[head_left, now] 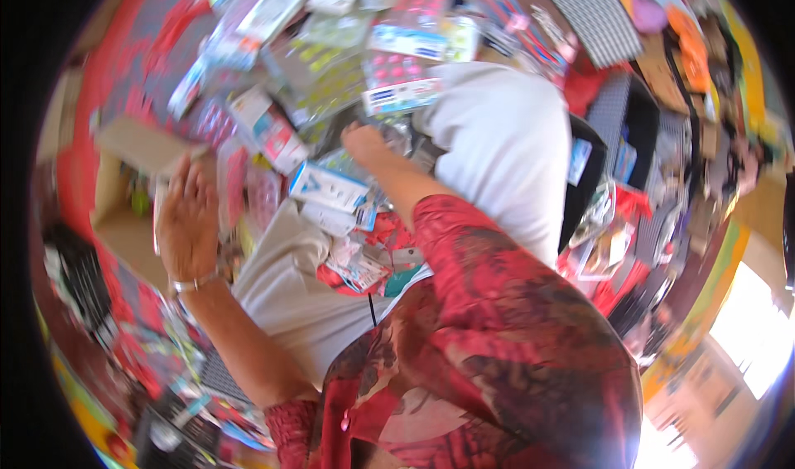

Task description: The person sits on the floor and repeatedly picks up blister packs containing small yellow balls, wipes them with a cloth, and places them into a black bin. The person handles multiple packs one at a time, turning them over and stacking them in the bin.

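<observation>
My left hand [189, 221], with a bracelet at its wrist, is held beside a brown cardboard box [124, 235], fingers stretched out and nothing seen in them. Ahead of my lap, my right hand [363, 144] is closed, with its fingers curled down at some clear plastic packaging [397, 138]. What it grips, if anything, is hidden. Between my legs, a white and blue carton [329, 187] lies near my right hand. Another white carton with a pink panel [269, 129] lies between my two hands. Just beyond are clear packs with yellow-green pieces [331, 72].
Packs with pink pieces [402, 68] and other flat packets crowd the area ahead. My light-trousered knee [497, 121] rises at the right. Beyond it lie a plastic tub of goods [609, 241] and an orange bag [689, 51]. Dark items [74, 274] lie at far left.
</observation>
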`<state>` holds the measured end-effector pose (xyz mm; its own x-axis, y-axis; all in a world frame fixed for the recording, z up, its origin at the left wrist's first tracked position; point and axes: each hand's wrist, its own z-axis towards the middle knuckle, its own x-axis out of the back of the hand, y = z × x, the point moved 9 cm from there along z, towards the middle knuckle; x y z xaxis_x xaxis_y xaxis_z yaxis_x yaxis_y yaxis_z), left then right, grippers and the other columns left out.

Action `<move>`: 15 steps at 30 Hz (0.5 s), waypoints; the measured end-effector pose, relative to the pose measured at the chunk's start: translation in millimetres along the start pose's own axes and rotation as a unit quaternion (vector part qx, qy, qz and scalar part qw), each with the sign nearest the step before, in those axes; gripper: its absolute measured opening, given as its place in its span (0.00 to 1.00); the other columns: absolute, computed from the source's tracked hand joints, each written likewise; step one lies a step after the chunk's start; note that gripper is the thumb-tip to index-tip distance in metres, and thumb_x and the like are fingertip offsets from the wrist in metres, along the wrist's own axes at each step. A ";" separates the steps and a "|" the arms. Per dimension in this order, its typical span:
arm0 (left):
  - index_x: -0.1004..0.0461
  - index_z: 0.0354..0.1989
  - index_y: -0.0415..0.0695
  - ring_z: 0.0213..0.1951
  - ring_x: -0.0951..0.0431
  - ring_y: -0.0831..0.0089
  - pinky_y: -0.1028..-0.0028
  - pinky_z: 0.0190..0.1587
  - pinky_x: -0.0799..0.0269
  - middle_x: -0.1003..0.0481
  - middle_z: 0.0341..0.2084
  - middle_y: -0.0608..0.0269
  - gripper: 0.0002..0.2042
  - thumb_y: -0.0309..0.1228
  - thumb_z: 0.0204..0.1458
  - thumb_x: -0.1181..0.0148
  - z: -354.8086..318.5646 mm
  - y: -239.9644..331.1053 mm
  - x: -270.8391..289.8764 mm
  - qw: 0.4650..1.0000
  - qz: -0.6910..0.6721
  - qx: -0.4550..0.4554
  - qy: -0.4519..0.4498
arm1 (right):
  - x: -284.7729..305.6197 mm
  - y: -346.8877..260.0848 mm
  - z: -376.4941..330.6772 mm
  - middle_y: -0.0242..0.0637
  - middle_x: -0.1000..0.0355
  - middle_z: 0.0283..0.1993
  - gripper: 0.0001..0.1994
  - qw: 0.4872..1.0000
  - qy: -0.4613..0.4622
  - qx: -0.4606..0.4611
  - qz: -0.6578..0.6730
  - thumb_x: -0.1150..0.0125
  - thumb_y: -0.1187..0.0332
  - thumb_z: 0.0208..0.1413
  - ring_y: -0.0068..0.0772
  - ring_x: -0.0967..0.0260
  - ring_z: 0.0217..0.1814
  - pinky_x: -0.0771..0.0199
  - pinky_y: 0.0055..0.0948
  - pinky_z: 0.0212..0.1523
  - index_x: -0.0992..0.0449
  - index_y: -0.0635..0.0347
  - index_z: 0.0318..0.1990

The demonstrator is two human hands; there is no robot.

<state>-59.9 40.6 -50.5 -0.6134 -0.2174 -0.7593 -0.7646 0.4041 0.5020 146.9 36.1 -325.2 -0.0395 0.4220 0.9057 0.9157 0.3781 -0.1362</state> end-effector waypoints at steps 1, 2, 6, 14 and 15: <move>0.47 0.56 0.33 0.42 0.32 0.71 0.74 0.49 0.36 0.33 0.43 0.56 0.23 0.27 0.52 0.53 2.5 -3.0 2.8 0.999 0.028 0.003 0.018 | -1.3 -3.9 -3.1 0.39 0.28 0.38 0.10 0.999 -0.038 0.008 -0.014 0.49 0.71 0.44 0.38 0.28 0.38 0.26 0.35 0.29 0.25 0.58 0.36; 0.46 0.56 0.33 0.42 0.32 0.71 0.74 0.48 0.35 0.33 0.42 0.56 0.23 0.26 0.52 0.54 4.9 -4.4 5.6 0.999 0.041 0.002 0.033 | -5.0 -11.9 -6.2 0.36 0.27 0.39 0.10 0.995 -0.098 0.021 -0.029 0.48 0.70 0.44 0.36 0.27 0.39 0.27 0.34 0.30 0.23 0.55 0.36; 0.42 0.53 0.33 0.40 0.31 0.70 0.73 0.45 0.33 0.33 0.40 0.56 0.19 0.26 0.52 0.53 16.3 -14.4 19.7 0.995 0.062 0.029 0.072 | 25.6 -37.1 -20.7 0.27 0.25 0.35 0.10 0.989 -0.141 0.012 0.038 0.46 0.69 0.45 0.32 0.28 0.40 0.28 0.32 0.32 0.22 0.50 0.36; 0.38 0.49 0.33 0.41 0.32 0.69 0.74 0.42 0.32 0.32 0.41 0.55 0.18 0.25 0.48 0.49 19.4 -18.4 37.6 0.994 0.045 0.000 0.099 | 200.6 1.4 -32.6 0.40 0.26 0.32 0.12 0.993 0.039 -0.024 0.105 0.40 0.62 0.32 0.37 0.27 0.36 0.29 0.35 0.32 0.22 0.53 0.29; 0.38 0.49 0.34 0.40 0.32 0.69 0.75 0.41 0.33 0.31 0.41 0.55 0.19 0.24 0.47 0.48 20.3 -19.2 31.6 0.996 0.044 -0.006 0.073 | 230.3 8.7 -38.6 0.42 0.26 0.31 0.14 0.990 0.083 -0.008 0.118 0.39 0.59 0.31 0.40 0.27 0.35 0.29 0.37 0.32 0.22 0.55 0.28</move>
<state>-60.5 44.0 -92.5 -0.6996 -0.3087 -0.6445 -0.7085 0.4172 0.5693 161.2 104.8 -102.3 0.2411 0.3544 0.9035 0.8977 0.2723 -0.3463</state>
